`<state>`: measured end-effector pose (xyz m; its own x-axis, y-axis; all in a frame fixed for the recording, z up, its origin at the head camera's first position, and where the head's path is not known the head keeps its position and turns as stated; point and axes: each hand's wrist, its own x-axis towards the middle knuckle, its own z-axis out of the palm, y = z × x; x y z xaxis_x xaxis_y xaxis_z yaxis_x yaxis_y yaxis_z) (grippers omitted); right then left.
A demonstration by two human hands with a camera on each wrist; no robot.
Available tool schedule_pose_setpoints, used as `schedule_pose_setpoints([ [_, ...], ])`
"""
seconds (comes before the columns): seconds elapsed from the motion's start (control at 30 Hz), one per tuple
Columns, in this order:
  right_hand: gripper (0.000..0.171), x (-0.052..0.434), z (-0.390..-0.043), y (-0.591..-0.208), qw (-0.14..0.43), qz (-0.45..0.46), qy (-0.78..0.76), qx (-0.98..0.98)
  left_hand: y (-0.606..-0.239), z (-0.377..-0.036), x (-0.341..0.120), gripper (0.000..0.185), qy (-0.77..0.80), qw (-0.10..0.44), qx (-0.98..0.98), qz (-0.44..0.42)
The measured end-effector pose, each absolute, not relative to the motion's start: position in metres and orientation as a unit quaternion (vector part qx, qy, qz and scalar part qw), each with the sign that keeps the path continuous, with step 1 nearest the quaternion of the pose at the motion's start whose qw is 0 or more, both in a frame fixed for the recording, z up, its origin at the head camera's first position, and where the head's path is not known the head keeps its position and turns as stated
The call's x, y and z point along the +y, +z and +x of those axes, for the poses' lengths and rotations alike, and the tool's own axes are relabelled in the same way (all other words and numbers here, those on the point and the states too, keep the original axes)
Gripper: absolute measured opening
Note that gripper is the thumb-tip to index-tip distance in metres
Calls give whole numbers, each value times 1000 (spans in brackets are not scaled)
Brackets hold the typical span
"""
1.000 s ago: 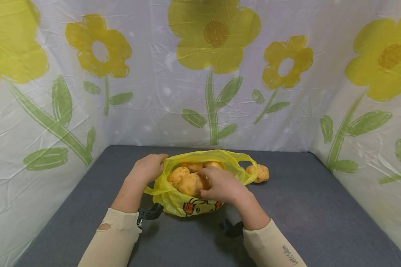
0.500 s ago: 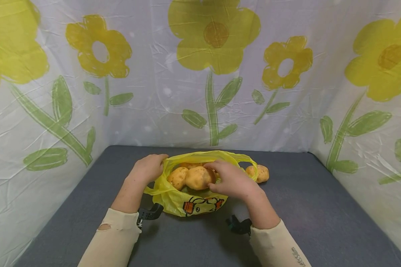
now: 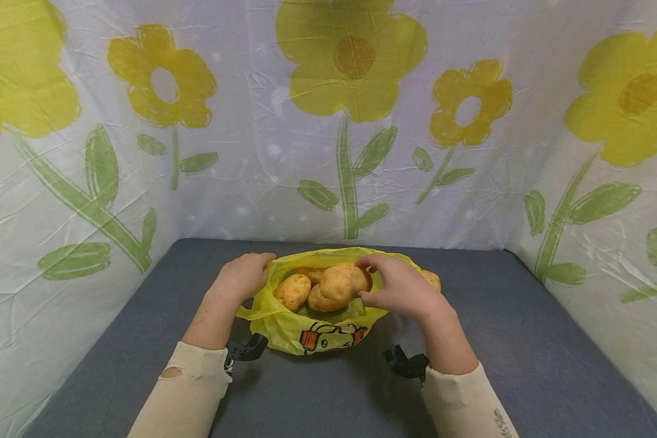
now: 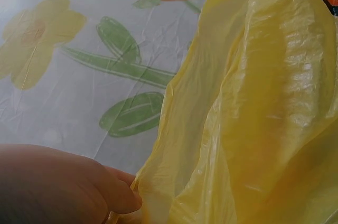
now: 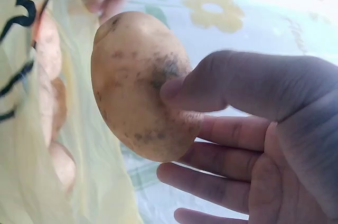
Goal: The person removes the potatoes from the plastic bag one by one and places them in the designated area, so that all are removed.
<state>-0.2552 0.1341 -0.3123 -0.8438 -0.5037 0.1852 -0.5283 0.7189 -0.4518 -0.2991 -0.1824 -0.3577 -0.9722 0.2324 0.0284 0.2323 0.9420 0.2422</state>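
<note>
A thin yellow plastic bag with a printed cartoon stands mid-table, its mouth spread wide. My left hand pinches the left side of its rim, and the left wrist view shows the fingertips on the plastic. Between thumb and fingers my right hand grips a potato, which is raised over the bag's opening. Dark blemishes mark its skin. Inside the bag lie several more potatoes, some partly covered by the held one.
Another potato rests on the grey table right of the bag, mostly hidden behind the right hand. A white sheet with yellow flowers encloses the table at the back and sides.
My right hand has moved to the right and slightly up with the potato, uncovering others in the bag. The left hand stays on the rim.
</note>
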Motion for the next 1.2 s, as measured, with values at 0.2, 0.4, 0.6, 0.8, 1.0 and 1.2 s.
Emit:
schedule_pose_setpoints([
  [0.2,53,150,-256,-306,19,265,276,-924,-357,-298,-182,43,124,2,985,115],
  [0.4,53,164,-258,-303,16,252,296,-921,-356,-297,-181,43,124,1,985,115],
  [0.6,49,175,-258,-299,14,235,323,-917,-356,-297,-181,43,124,1,985,116],
  [0.8,50,186,-259,-298,32,226,331,-915,-356,-296,-180,43,124,2,985,118],
  [1.0,49,199,-260,-297,45,209,338,-916,-357,-297,-179,44,123,5,985,117],
  [1.2,52,213,-259,-295,53,195,336,-920,-358,-297,-179,43,119,6,986,119],
])
